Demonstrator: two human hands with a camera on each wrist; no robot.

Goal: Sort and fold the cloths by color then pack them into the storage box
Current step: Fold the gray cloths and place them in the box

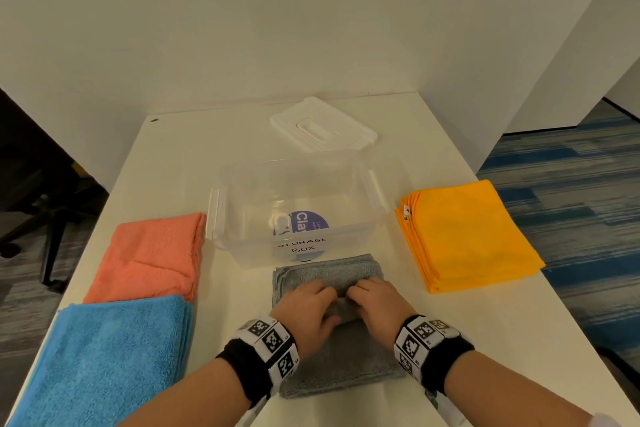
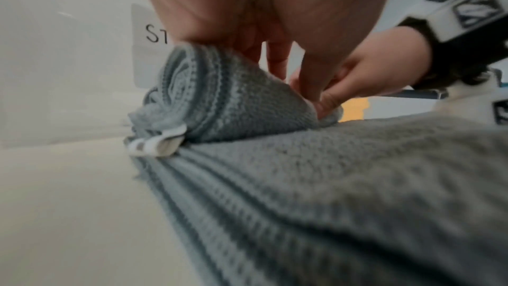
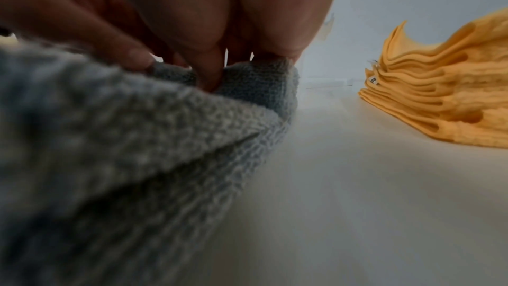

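A stack of grey cloths (image 1: 341, 362) lies at the table's near middle, just in front of the clear storage box (image 1: 298, 208), which holds no cloth. My left hand (image 1: 310, 305) and right hand (image 1: 375, 300) sit side by side on the stack, fingers curled over its rolled far part (image 2: 228, 99). In the left wrist view the fingers grip this grey roll. In the right wrist view my right fingers (image 3: 211, 73) dig into the grey fold (image 3: 255, 77). Folded orange cloths (image 1: 467, 236) lie right of the box, coral cloths (image 1: 152, 256) and blue cloths (image 1: 107, 357) to the left.
The box's white lid (image 1: 322, 125) lies behind it near the wall. A paper label reading "STORAGE BOX" (image 1: 303, 244) is on the box's front. The white table (image 1: 485, 340) ends at its right edge over blue carpet (image 1: 571, 184); a dark chair (image 1: 41, 184) stands left.
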